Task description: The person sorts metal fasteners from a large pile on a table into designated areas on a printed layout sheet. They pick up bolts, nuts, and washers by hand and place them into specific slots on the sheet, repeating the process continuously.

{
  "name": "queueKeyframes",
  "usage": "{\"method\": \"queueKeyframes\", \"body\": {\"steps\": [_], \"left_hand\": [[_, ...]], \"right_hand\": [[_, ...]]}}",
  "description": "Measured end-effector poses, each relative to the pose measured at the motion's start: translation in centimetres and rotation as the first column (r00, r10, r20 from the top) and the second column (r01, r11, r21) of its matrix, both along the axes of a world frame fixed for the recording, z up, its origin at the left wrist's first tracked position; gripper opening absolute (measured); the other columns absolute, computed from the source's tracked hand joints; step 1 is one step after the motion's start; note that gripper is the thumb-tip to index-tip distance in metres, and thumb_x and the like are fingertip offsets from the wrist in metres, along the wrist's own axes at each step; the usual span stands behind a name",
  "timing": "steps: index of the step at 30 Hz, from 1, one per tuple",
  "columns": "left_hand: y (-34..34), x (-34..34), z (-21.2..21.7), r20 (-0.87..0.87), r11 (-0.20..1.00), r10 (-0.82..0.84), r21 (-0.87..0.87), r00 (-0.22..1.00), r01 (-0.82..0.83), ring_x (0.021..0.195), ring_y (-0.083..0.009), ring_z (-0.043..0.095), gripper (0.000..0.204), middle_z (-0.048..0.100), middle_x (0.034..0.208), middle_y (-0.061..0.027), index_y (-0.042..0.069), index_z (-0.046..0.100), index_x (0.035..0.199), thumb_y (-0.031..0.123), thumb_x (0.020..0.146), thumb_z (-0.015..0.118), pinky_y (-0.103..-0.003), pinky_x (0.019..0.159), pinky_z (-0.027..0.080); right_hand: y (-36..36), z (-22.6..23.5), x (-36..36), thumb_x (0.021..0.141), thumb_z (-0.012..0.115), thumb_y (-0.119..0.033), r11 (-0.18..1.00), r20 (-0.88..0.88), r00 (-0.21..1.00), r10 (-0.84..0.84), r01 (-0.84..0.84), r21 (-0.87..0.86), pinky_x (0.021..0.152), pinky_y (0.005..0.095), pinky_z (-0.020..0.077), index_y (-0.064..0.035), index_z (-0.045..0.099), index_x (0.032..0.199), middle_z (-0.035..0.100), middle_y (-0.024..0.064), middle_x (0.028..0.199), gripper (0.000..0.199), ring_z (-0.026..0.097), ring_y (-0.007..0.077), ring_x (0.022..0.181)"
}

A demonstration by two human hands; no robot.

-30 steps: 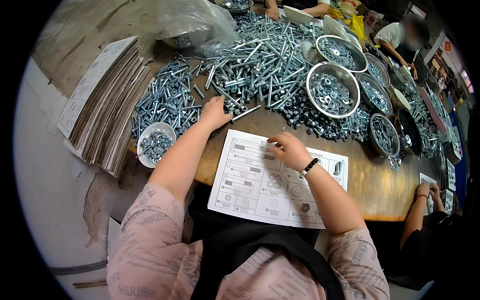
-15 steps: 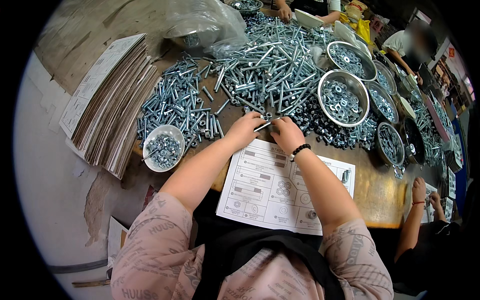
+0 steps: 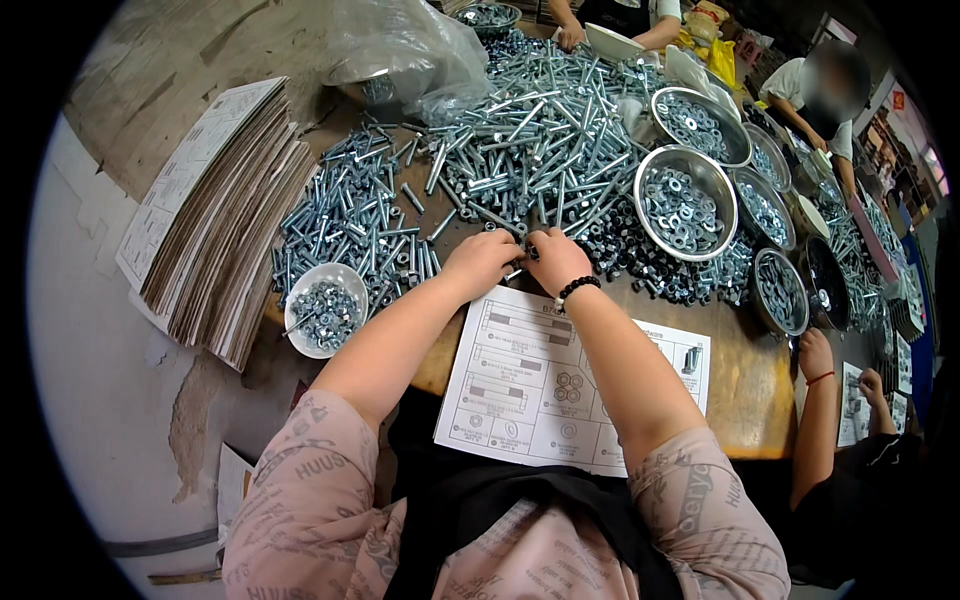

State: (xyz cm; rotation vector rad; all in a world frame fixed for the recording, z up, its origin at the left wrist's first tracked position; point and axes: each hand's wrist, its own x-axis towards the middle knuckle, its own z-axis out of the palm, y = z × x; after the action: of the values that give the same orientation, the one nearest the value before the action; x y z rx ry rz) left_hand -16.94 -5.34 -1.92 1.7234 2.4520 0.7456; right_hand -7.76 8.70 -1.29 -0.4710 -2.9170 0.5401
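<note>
In front of the pile of long bolts (image 3: 540, 130), my left hand (image 3: 482, 262) and my right hand (image 3: 557, 264) meet at the fingertips. Both have their fingers closed, and a small dark metal piece shows between them; what each one grips is too small and covered to name. Just beyond the fingers lie loose nuts (image 3: 490, 228). Close below both hands is a printed sheet (image 3: 500, 400) with drawings of bolts, nuts and washers, partly covered by my right forearm. A heap of black and silver nuts (image 3: 660, 260) spreads right of my right hand.
A white bowl of nuts (image 3: 352, 333) sits left of my left forearm, near a pile of shorter bolts (image 3: 335, 215). Tall stacked sheets (image 3: 225, 215) stand at far left. Metal bowls of washers (image 3: 641, 215) line the right. Other people's hands (image 3: 817, 355) work nearby.
My right hand has moved left and closed in on my left hand. The bolt seen between them before is now hidden or gone from sight. A neighbour's hand at right has moved up.
</note>
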Motion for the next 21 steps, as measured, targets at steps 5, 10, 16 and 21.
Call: {"method": "queueKeyframes", "body": {"steps": [5, 10, 16, 21], "left_hand": [[-1.2, -1.7, -0.1, -0.006, 0.995, -0.064, -0.075, 0.998, 0.063, 0.093, -0.0281, 0.055, 0.024, 0.056, 0.099, -0.0063, 0.008, 0.062, 0.095, 0.008, 0.071, 0.064, -0.037, 0.081, 0.044], [-0.6, 0.1, 0.3, 0.037, 0.997, 0.073, -0.018, 0.997, -0.072, 0.098, -0.0275, 0.054, 0.04, 0.053, 0.104, -0.0095, 0.008, 0.056, 0.11, 0.012, 0.072, 0.064, -0.037, 0.083, 0.044], [0.8, 0.5, 0.6, -0.039, 0.949, 0.153, -0.274, 0.987, -0.158, 0.099, -0.0286, 0.054, 0.044, 0.051, 0.104, -0.011, 0.008, 0.052, 0.116, 0.012, 0.073, 0.062, -0.038, 0.083, 0.045], [0.4, 0.4, 0.0, -0.026, 0.976, 0.129, -0.176, 0.991, -0.132, 0.096, -0.0293, 0.054, 0.038, 0.051, 0.103, -0.0099, 0.009, 0.054, 0.111, 0.012, 0.074, 0.062, -0.039, 0.08, 0.045]], "right_hand": [[1.4, -0.2, 0.5, 0.076, 0.063, -0.025, 0.996, 0.1, 0.994, 0.052, -0.058, 0.062, 0.073, 0.0379, 0.0491, -0.0125, 0.06, 0.093, 0.057, 0.0115, 0.094, 0.021, 0.058, 0.0294, 0.087], [0.5, 0.1, 0.5, 0.075, 0.065, -0.025, 0.999, -0.008, 0.999, 0.05, -0.05, 0.012, 0.073, 0.0381, 0.0489, -0.0092, 0.059, 0.093, 0.055, 0.0116, 0.092, 0.025, 0.058, 0.0296, 0.087], [0.2, -0.4, 0.1, 0.075, 0.06, -0.015, 1.0, -0.024, 1.0, 0.02, -0.021, -0.005, 0.073, 0.0389, 0.0483, -0.0105, 0.059, 0.09, 0.056, 0.0102, 0.093, 0.016, 0.058, 0.0291, 0.087], [1.3, -0.4, 1.1, 0.076, 0.059, -0.016, 0.968, 0.007, 0.97, 0.244, -0.244, 0.054, 0.074, 0.0385, 0.0477, -0.0103, 0.06, 0.089, 0.056, 0.0099, 0.092, 0.015, 0.058, 0.0281, 0.087]]}}
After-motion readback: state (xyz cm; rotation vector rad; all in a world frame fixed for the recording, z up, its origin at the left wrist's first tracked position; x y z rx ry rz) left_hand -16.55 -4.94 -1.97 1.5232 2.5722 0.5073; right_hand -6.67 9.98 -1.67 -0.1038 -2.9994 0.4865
